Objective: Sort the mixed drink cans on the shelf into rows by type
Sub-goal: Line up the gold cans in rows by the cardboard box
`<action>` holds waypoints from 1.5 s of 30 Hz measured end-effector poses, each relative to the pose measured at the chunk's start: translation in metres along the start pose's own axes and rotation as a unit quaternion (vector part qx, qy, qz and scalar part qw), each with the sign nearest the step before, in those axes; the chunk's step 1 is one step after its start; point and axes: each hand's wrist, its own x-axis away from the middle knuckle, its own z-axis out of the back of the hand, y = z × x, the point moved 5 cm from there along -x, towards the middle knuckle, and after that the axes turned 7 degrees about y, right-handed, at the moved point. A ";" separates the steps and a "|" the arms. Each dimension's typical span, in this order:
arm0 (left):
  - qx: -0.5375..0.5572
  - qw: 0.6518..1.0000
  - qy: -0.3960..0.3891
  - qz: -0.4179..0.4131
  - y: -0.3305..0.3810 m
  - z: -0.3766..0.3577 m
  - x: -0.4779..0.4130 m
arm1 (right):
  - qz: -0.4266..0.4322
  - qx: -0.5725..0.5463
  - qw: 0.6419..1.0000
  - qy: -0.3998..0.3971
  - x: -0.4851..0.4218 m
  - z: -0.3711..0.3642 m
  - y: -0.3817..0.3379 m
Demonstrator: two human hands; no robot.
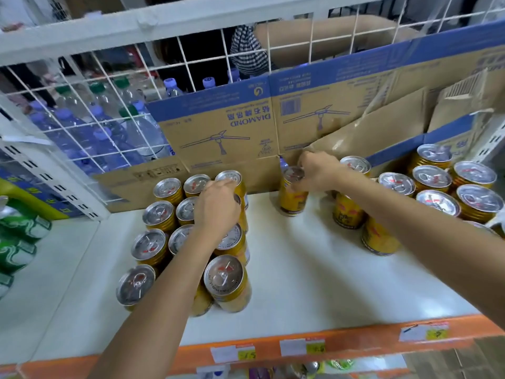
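Cardboard (pixel 218 127) backs white shelf (pixel 300 269) where left hand (pixel 216 206) and right hand (pixel 318 170) grip gold cans (pixel 291 199)

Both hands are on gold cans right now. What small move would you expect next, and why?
Probably the right hand carries the lone can it grips by the rim left to the can block under the left hand. That can stands alone by the cardboard, with bare shelf between it and the block.
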 end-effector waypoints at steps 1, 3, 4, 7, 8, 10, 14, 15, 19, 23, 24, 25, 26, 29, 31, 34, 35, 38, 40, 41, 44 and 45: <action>0.008 1.000 -0.001 0.001 -0.001 -0.001 0.000 | -0.016 -0.023 1.000 0.008 0.000 -0.005 -0.006; 0.011 1.000 -0.005 0.001 -0.002 -0.002 0.000 | -0.024 -0.054 0.998 0.030 0.000 -0.014 -0.021; 0.011 1.000 -0.008 0.003 -0.003 -0.003 0.001 | -0.022 -0.063 0.997 0.041 -0.001 -0.019 -0.028; 0.002 1.000 -0.012 0.007 -0.004 -0.004 0.002 | -0.014 -0.082 0.995 0.049 -0.003 -0.034 -0.044; 0.000 1.000 -0.012 0.008 -0.003 -0.005 0.002 | -0.006 -0.089 0.995 0.041 -0.004 -0.038 -0.046; 0.002 1.000 -0.013 0.014 -0.003 -0.005 0.002 | 0.016 -0.097 0.995 0.010 -0.007 -0.040 -0.048; 0.000 1.000 -0.006 0.017 -0.005 -0.007 0.003 | 0.032 -0.075 0.997 0.003 -0.009 -0.042 -0.043; 0.000 1.000 -0.005 0.016 -0.005 -0.009 0.003 | 0.023 -0.070 0.997 0.014 -0.009 -0.045 -0.043; 0.004 1.000 -0.012 0.011 -0.005 -0.010 0.002 | -0.022 -0.071 0.995 0.070 -0.010 -0.055 -0.049; 0.006 1.000 -0.015 0.015 -0.007 -0.012 0.002 | -0.028 -0.076 0.993 0.086 -0.015 -0.058 -0.050; 0.006 1.000 -0.014 0.017 -0.007 -0.013 0.001 | -0.027 -0.074 0.993 0.086 -0.016 -0.058 -0.050; 0.006 1.000 -0.015 0.017 -0.007 -0.013 0.002 | -0.028 -0.072 0.993 0.087 -0.016 -0.059 -0.050; 0.006 1.000 -0.016 0.016 -0.006 -0.012 0.002 | -0.030 -0.071 0.993 0.090 -0.016 -0.059 -0.050; 0.010 1.000 -0.015 0.015 -0.006 -0.011 0.003 | -0.044 -0.061 0.992 0.102 -0.014 -0.060 -0.051; 0.013 1.000 -0.010 0.016 -0.006 -0.010 0.003 | -0.049 -0.055 0.991 0.110 -0.013 -0.061 -0.052; 0.012 1.000 -0.007 0.014 -0.006 -0.010 0.004 | -0.046 -0.063 0.991 0.106 -0.013 -0.063 -0.053; 0.011 1.000 -0.006 0.015 -0.006 -0.010 0.004 | -0.043 -0.064 0.992 0.104 -0.013 -0.063 -0.053; 0.010 1.000 -0.008 0.015 -0.005 -0.008 0.004 | -0.035 -0.083 0.991 0.094 -0.013 -0.062 -0.051; 0.009 1.000 -0.009 0.016 -0.005 -0.007 0.005 | -0.031 -0.114 0.990 0.073 -0.012 -0.061 -0.048; 0.009 1.000 -0.009 0.016 -0.005 -0.007 0.005 | -0.029 -0.128 0.989 0.061 -0.011 -0.060 -0.046; 0.007 1.000 -0.007 0.012 -0.005 -0.006 0.005 | -0.021 -0.138 0.990 0.034 -0.009 -0.058 -0.041; 0.005 1.000 -0.008 0.012 -0.005 -0.006 0.005 | -0.018 -0.136 0.990 0.029 -0.008 -0.057 -0.040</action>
